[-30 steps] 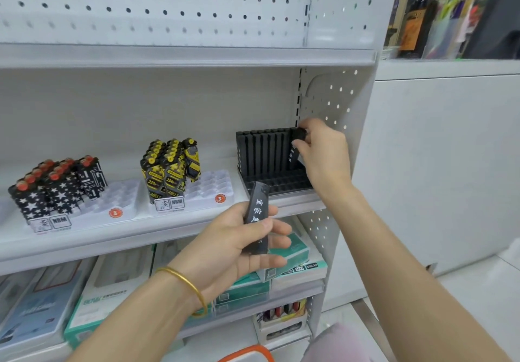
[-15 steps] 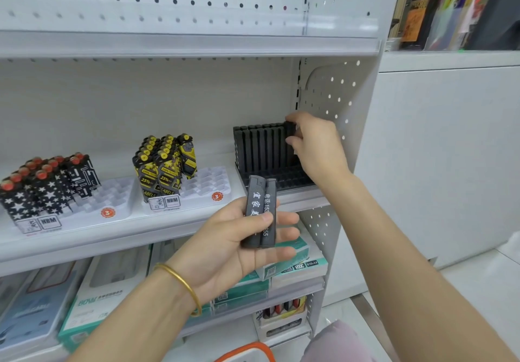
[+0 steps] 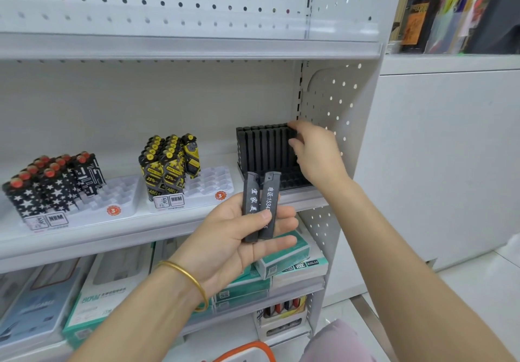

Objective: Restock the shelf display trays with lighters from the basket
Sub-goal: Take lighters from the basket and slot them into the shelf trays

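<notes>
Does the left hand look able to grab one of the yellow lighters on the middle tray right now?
Probably not cleanly. The way looks free, with nothing between the left hand and the yellow lighters, but that hand grips two black lighters, so its fingers are taken.

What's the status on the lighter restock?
Left hand grips two black lighters. Right hand at right end of black tray, grip hidden. Nothing in the way.

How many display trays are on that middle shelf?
3. The left white tray holds star-patterned lighters, the middle white tray holds yellow lighters, and the black tray sits at the right end, by the right hand. More may sit out of view.
</notes>
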Demonstrator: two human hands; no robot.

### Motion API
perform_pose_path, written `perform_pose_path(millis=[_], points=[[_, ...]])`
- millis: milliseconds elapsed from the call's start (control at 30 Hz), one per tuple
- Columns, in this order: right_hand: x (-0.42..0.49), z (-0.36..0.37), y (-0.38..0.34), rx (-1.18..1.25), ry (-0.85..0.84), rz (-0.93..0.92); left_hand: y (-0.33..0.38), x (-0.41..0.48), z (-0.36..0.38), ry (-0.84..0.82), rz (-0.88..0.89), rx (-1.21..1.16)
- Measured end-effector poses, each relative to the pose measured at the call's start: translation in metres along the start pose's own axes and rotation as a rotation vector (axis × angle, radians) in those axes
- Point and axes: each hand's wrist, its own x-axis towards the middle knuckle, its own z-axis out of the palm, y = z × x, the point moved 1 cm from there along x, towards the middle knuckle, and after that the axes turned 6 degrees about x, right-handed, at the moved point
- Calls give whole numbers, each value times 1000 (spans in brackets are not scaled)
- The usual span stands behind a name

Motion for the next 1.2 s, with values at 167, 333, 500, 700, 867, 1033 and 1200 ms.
perform_pose_path(millis=[167,333,500,700,867,1033,1200], points=[[-40,-23,-15,310,69,119,-1,4,1,13,18,42],[-76,-41,-37,732,-313,207,0,12,7,-11,44,113],[-52,-50,-28,674,53,187,6,17,8,68,116,234],[-20,-26,-12,-80,277,-7,8,20,9,153,180,400],[-9,-9,2,-185,256,41,4,24,7,157,137,492],[-6,-11,1,-144,185,-6,5,24,3,154,129,524],[-5,-5,2,-178,97,-20,5,25,2,156,125,517]])
